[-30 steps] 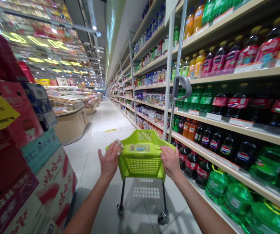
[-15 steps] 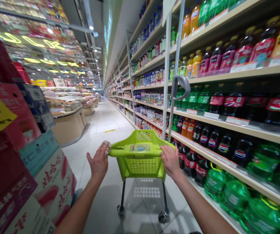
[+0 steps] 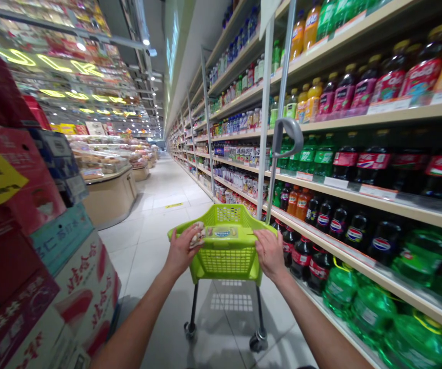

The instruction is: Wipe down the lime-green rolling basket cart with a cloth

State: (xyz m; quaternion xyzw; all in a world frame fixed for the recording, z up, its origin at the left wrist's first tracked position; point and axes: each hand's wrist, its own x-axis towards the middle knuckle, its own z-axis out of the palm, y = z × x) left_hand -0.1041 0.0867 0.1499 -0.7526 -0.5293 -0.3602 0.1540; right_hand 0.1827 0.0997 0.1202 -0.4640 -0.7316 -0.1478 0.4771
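A lime-green shopping cart with a perforated basket stands in front of me in the aisle. My left hand is closed on a crumpled, pale patterned cloth, which it presses against the left part of the cart's handle. My right hand grips the handle's right end, fingers over the top. Between the two hands, a label shows on the handle. The basket's inside is mostly hidden by the handle.
Shelves of bottled drinks line the right side, with large green bottles at the bottom. A grey loop handle on a pole rises by the shelves. Stacked cartons crowd the left, and a display counter lies beyond.
My left hand has slid right along the handle with the cloth, from its left end towards the label. My right hand stays on the handle.
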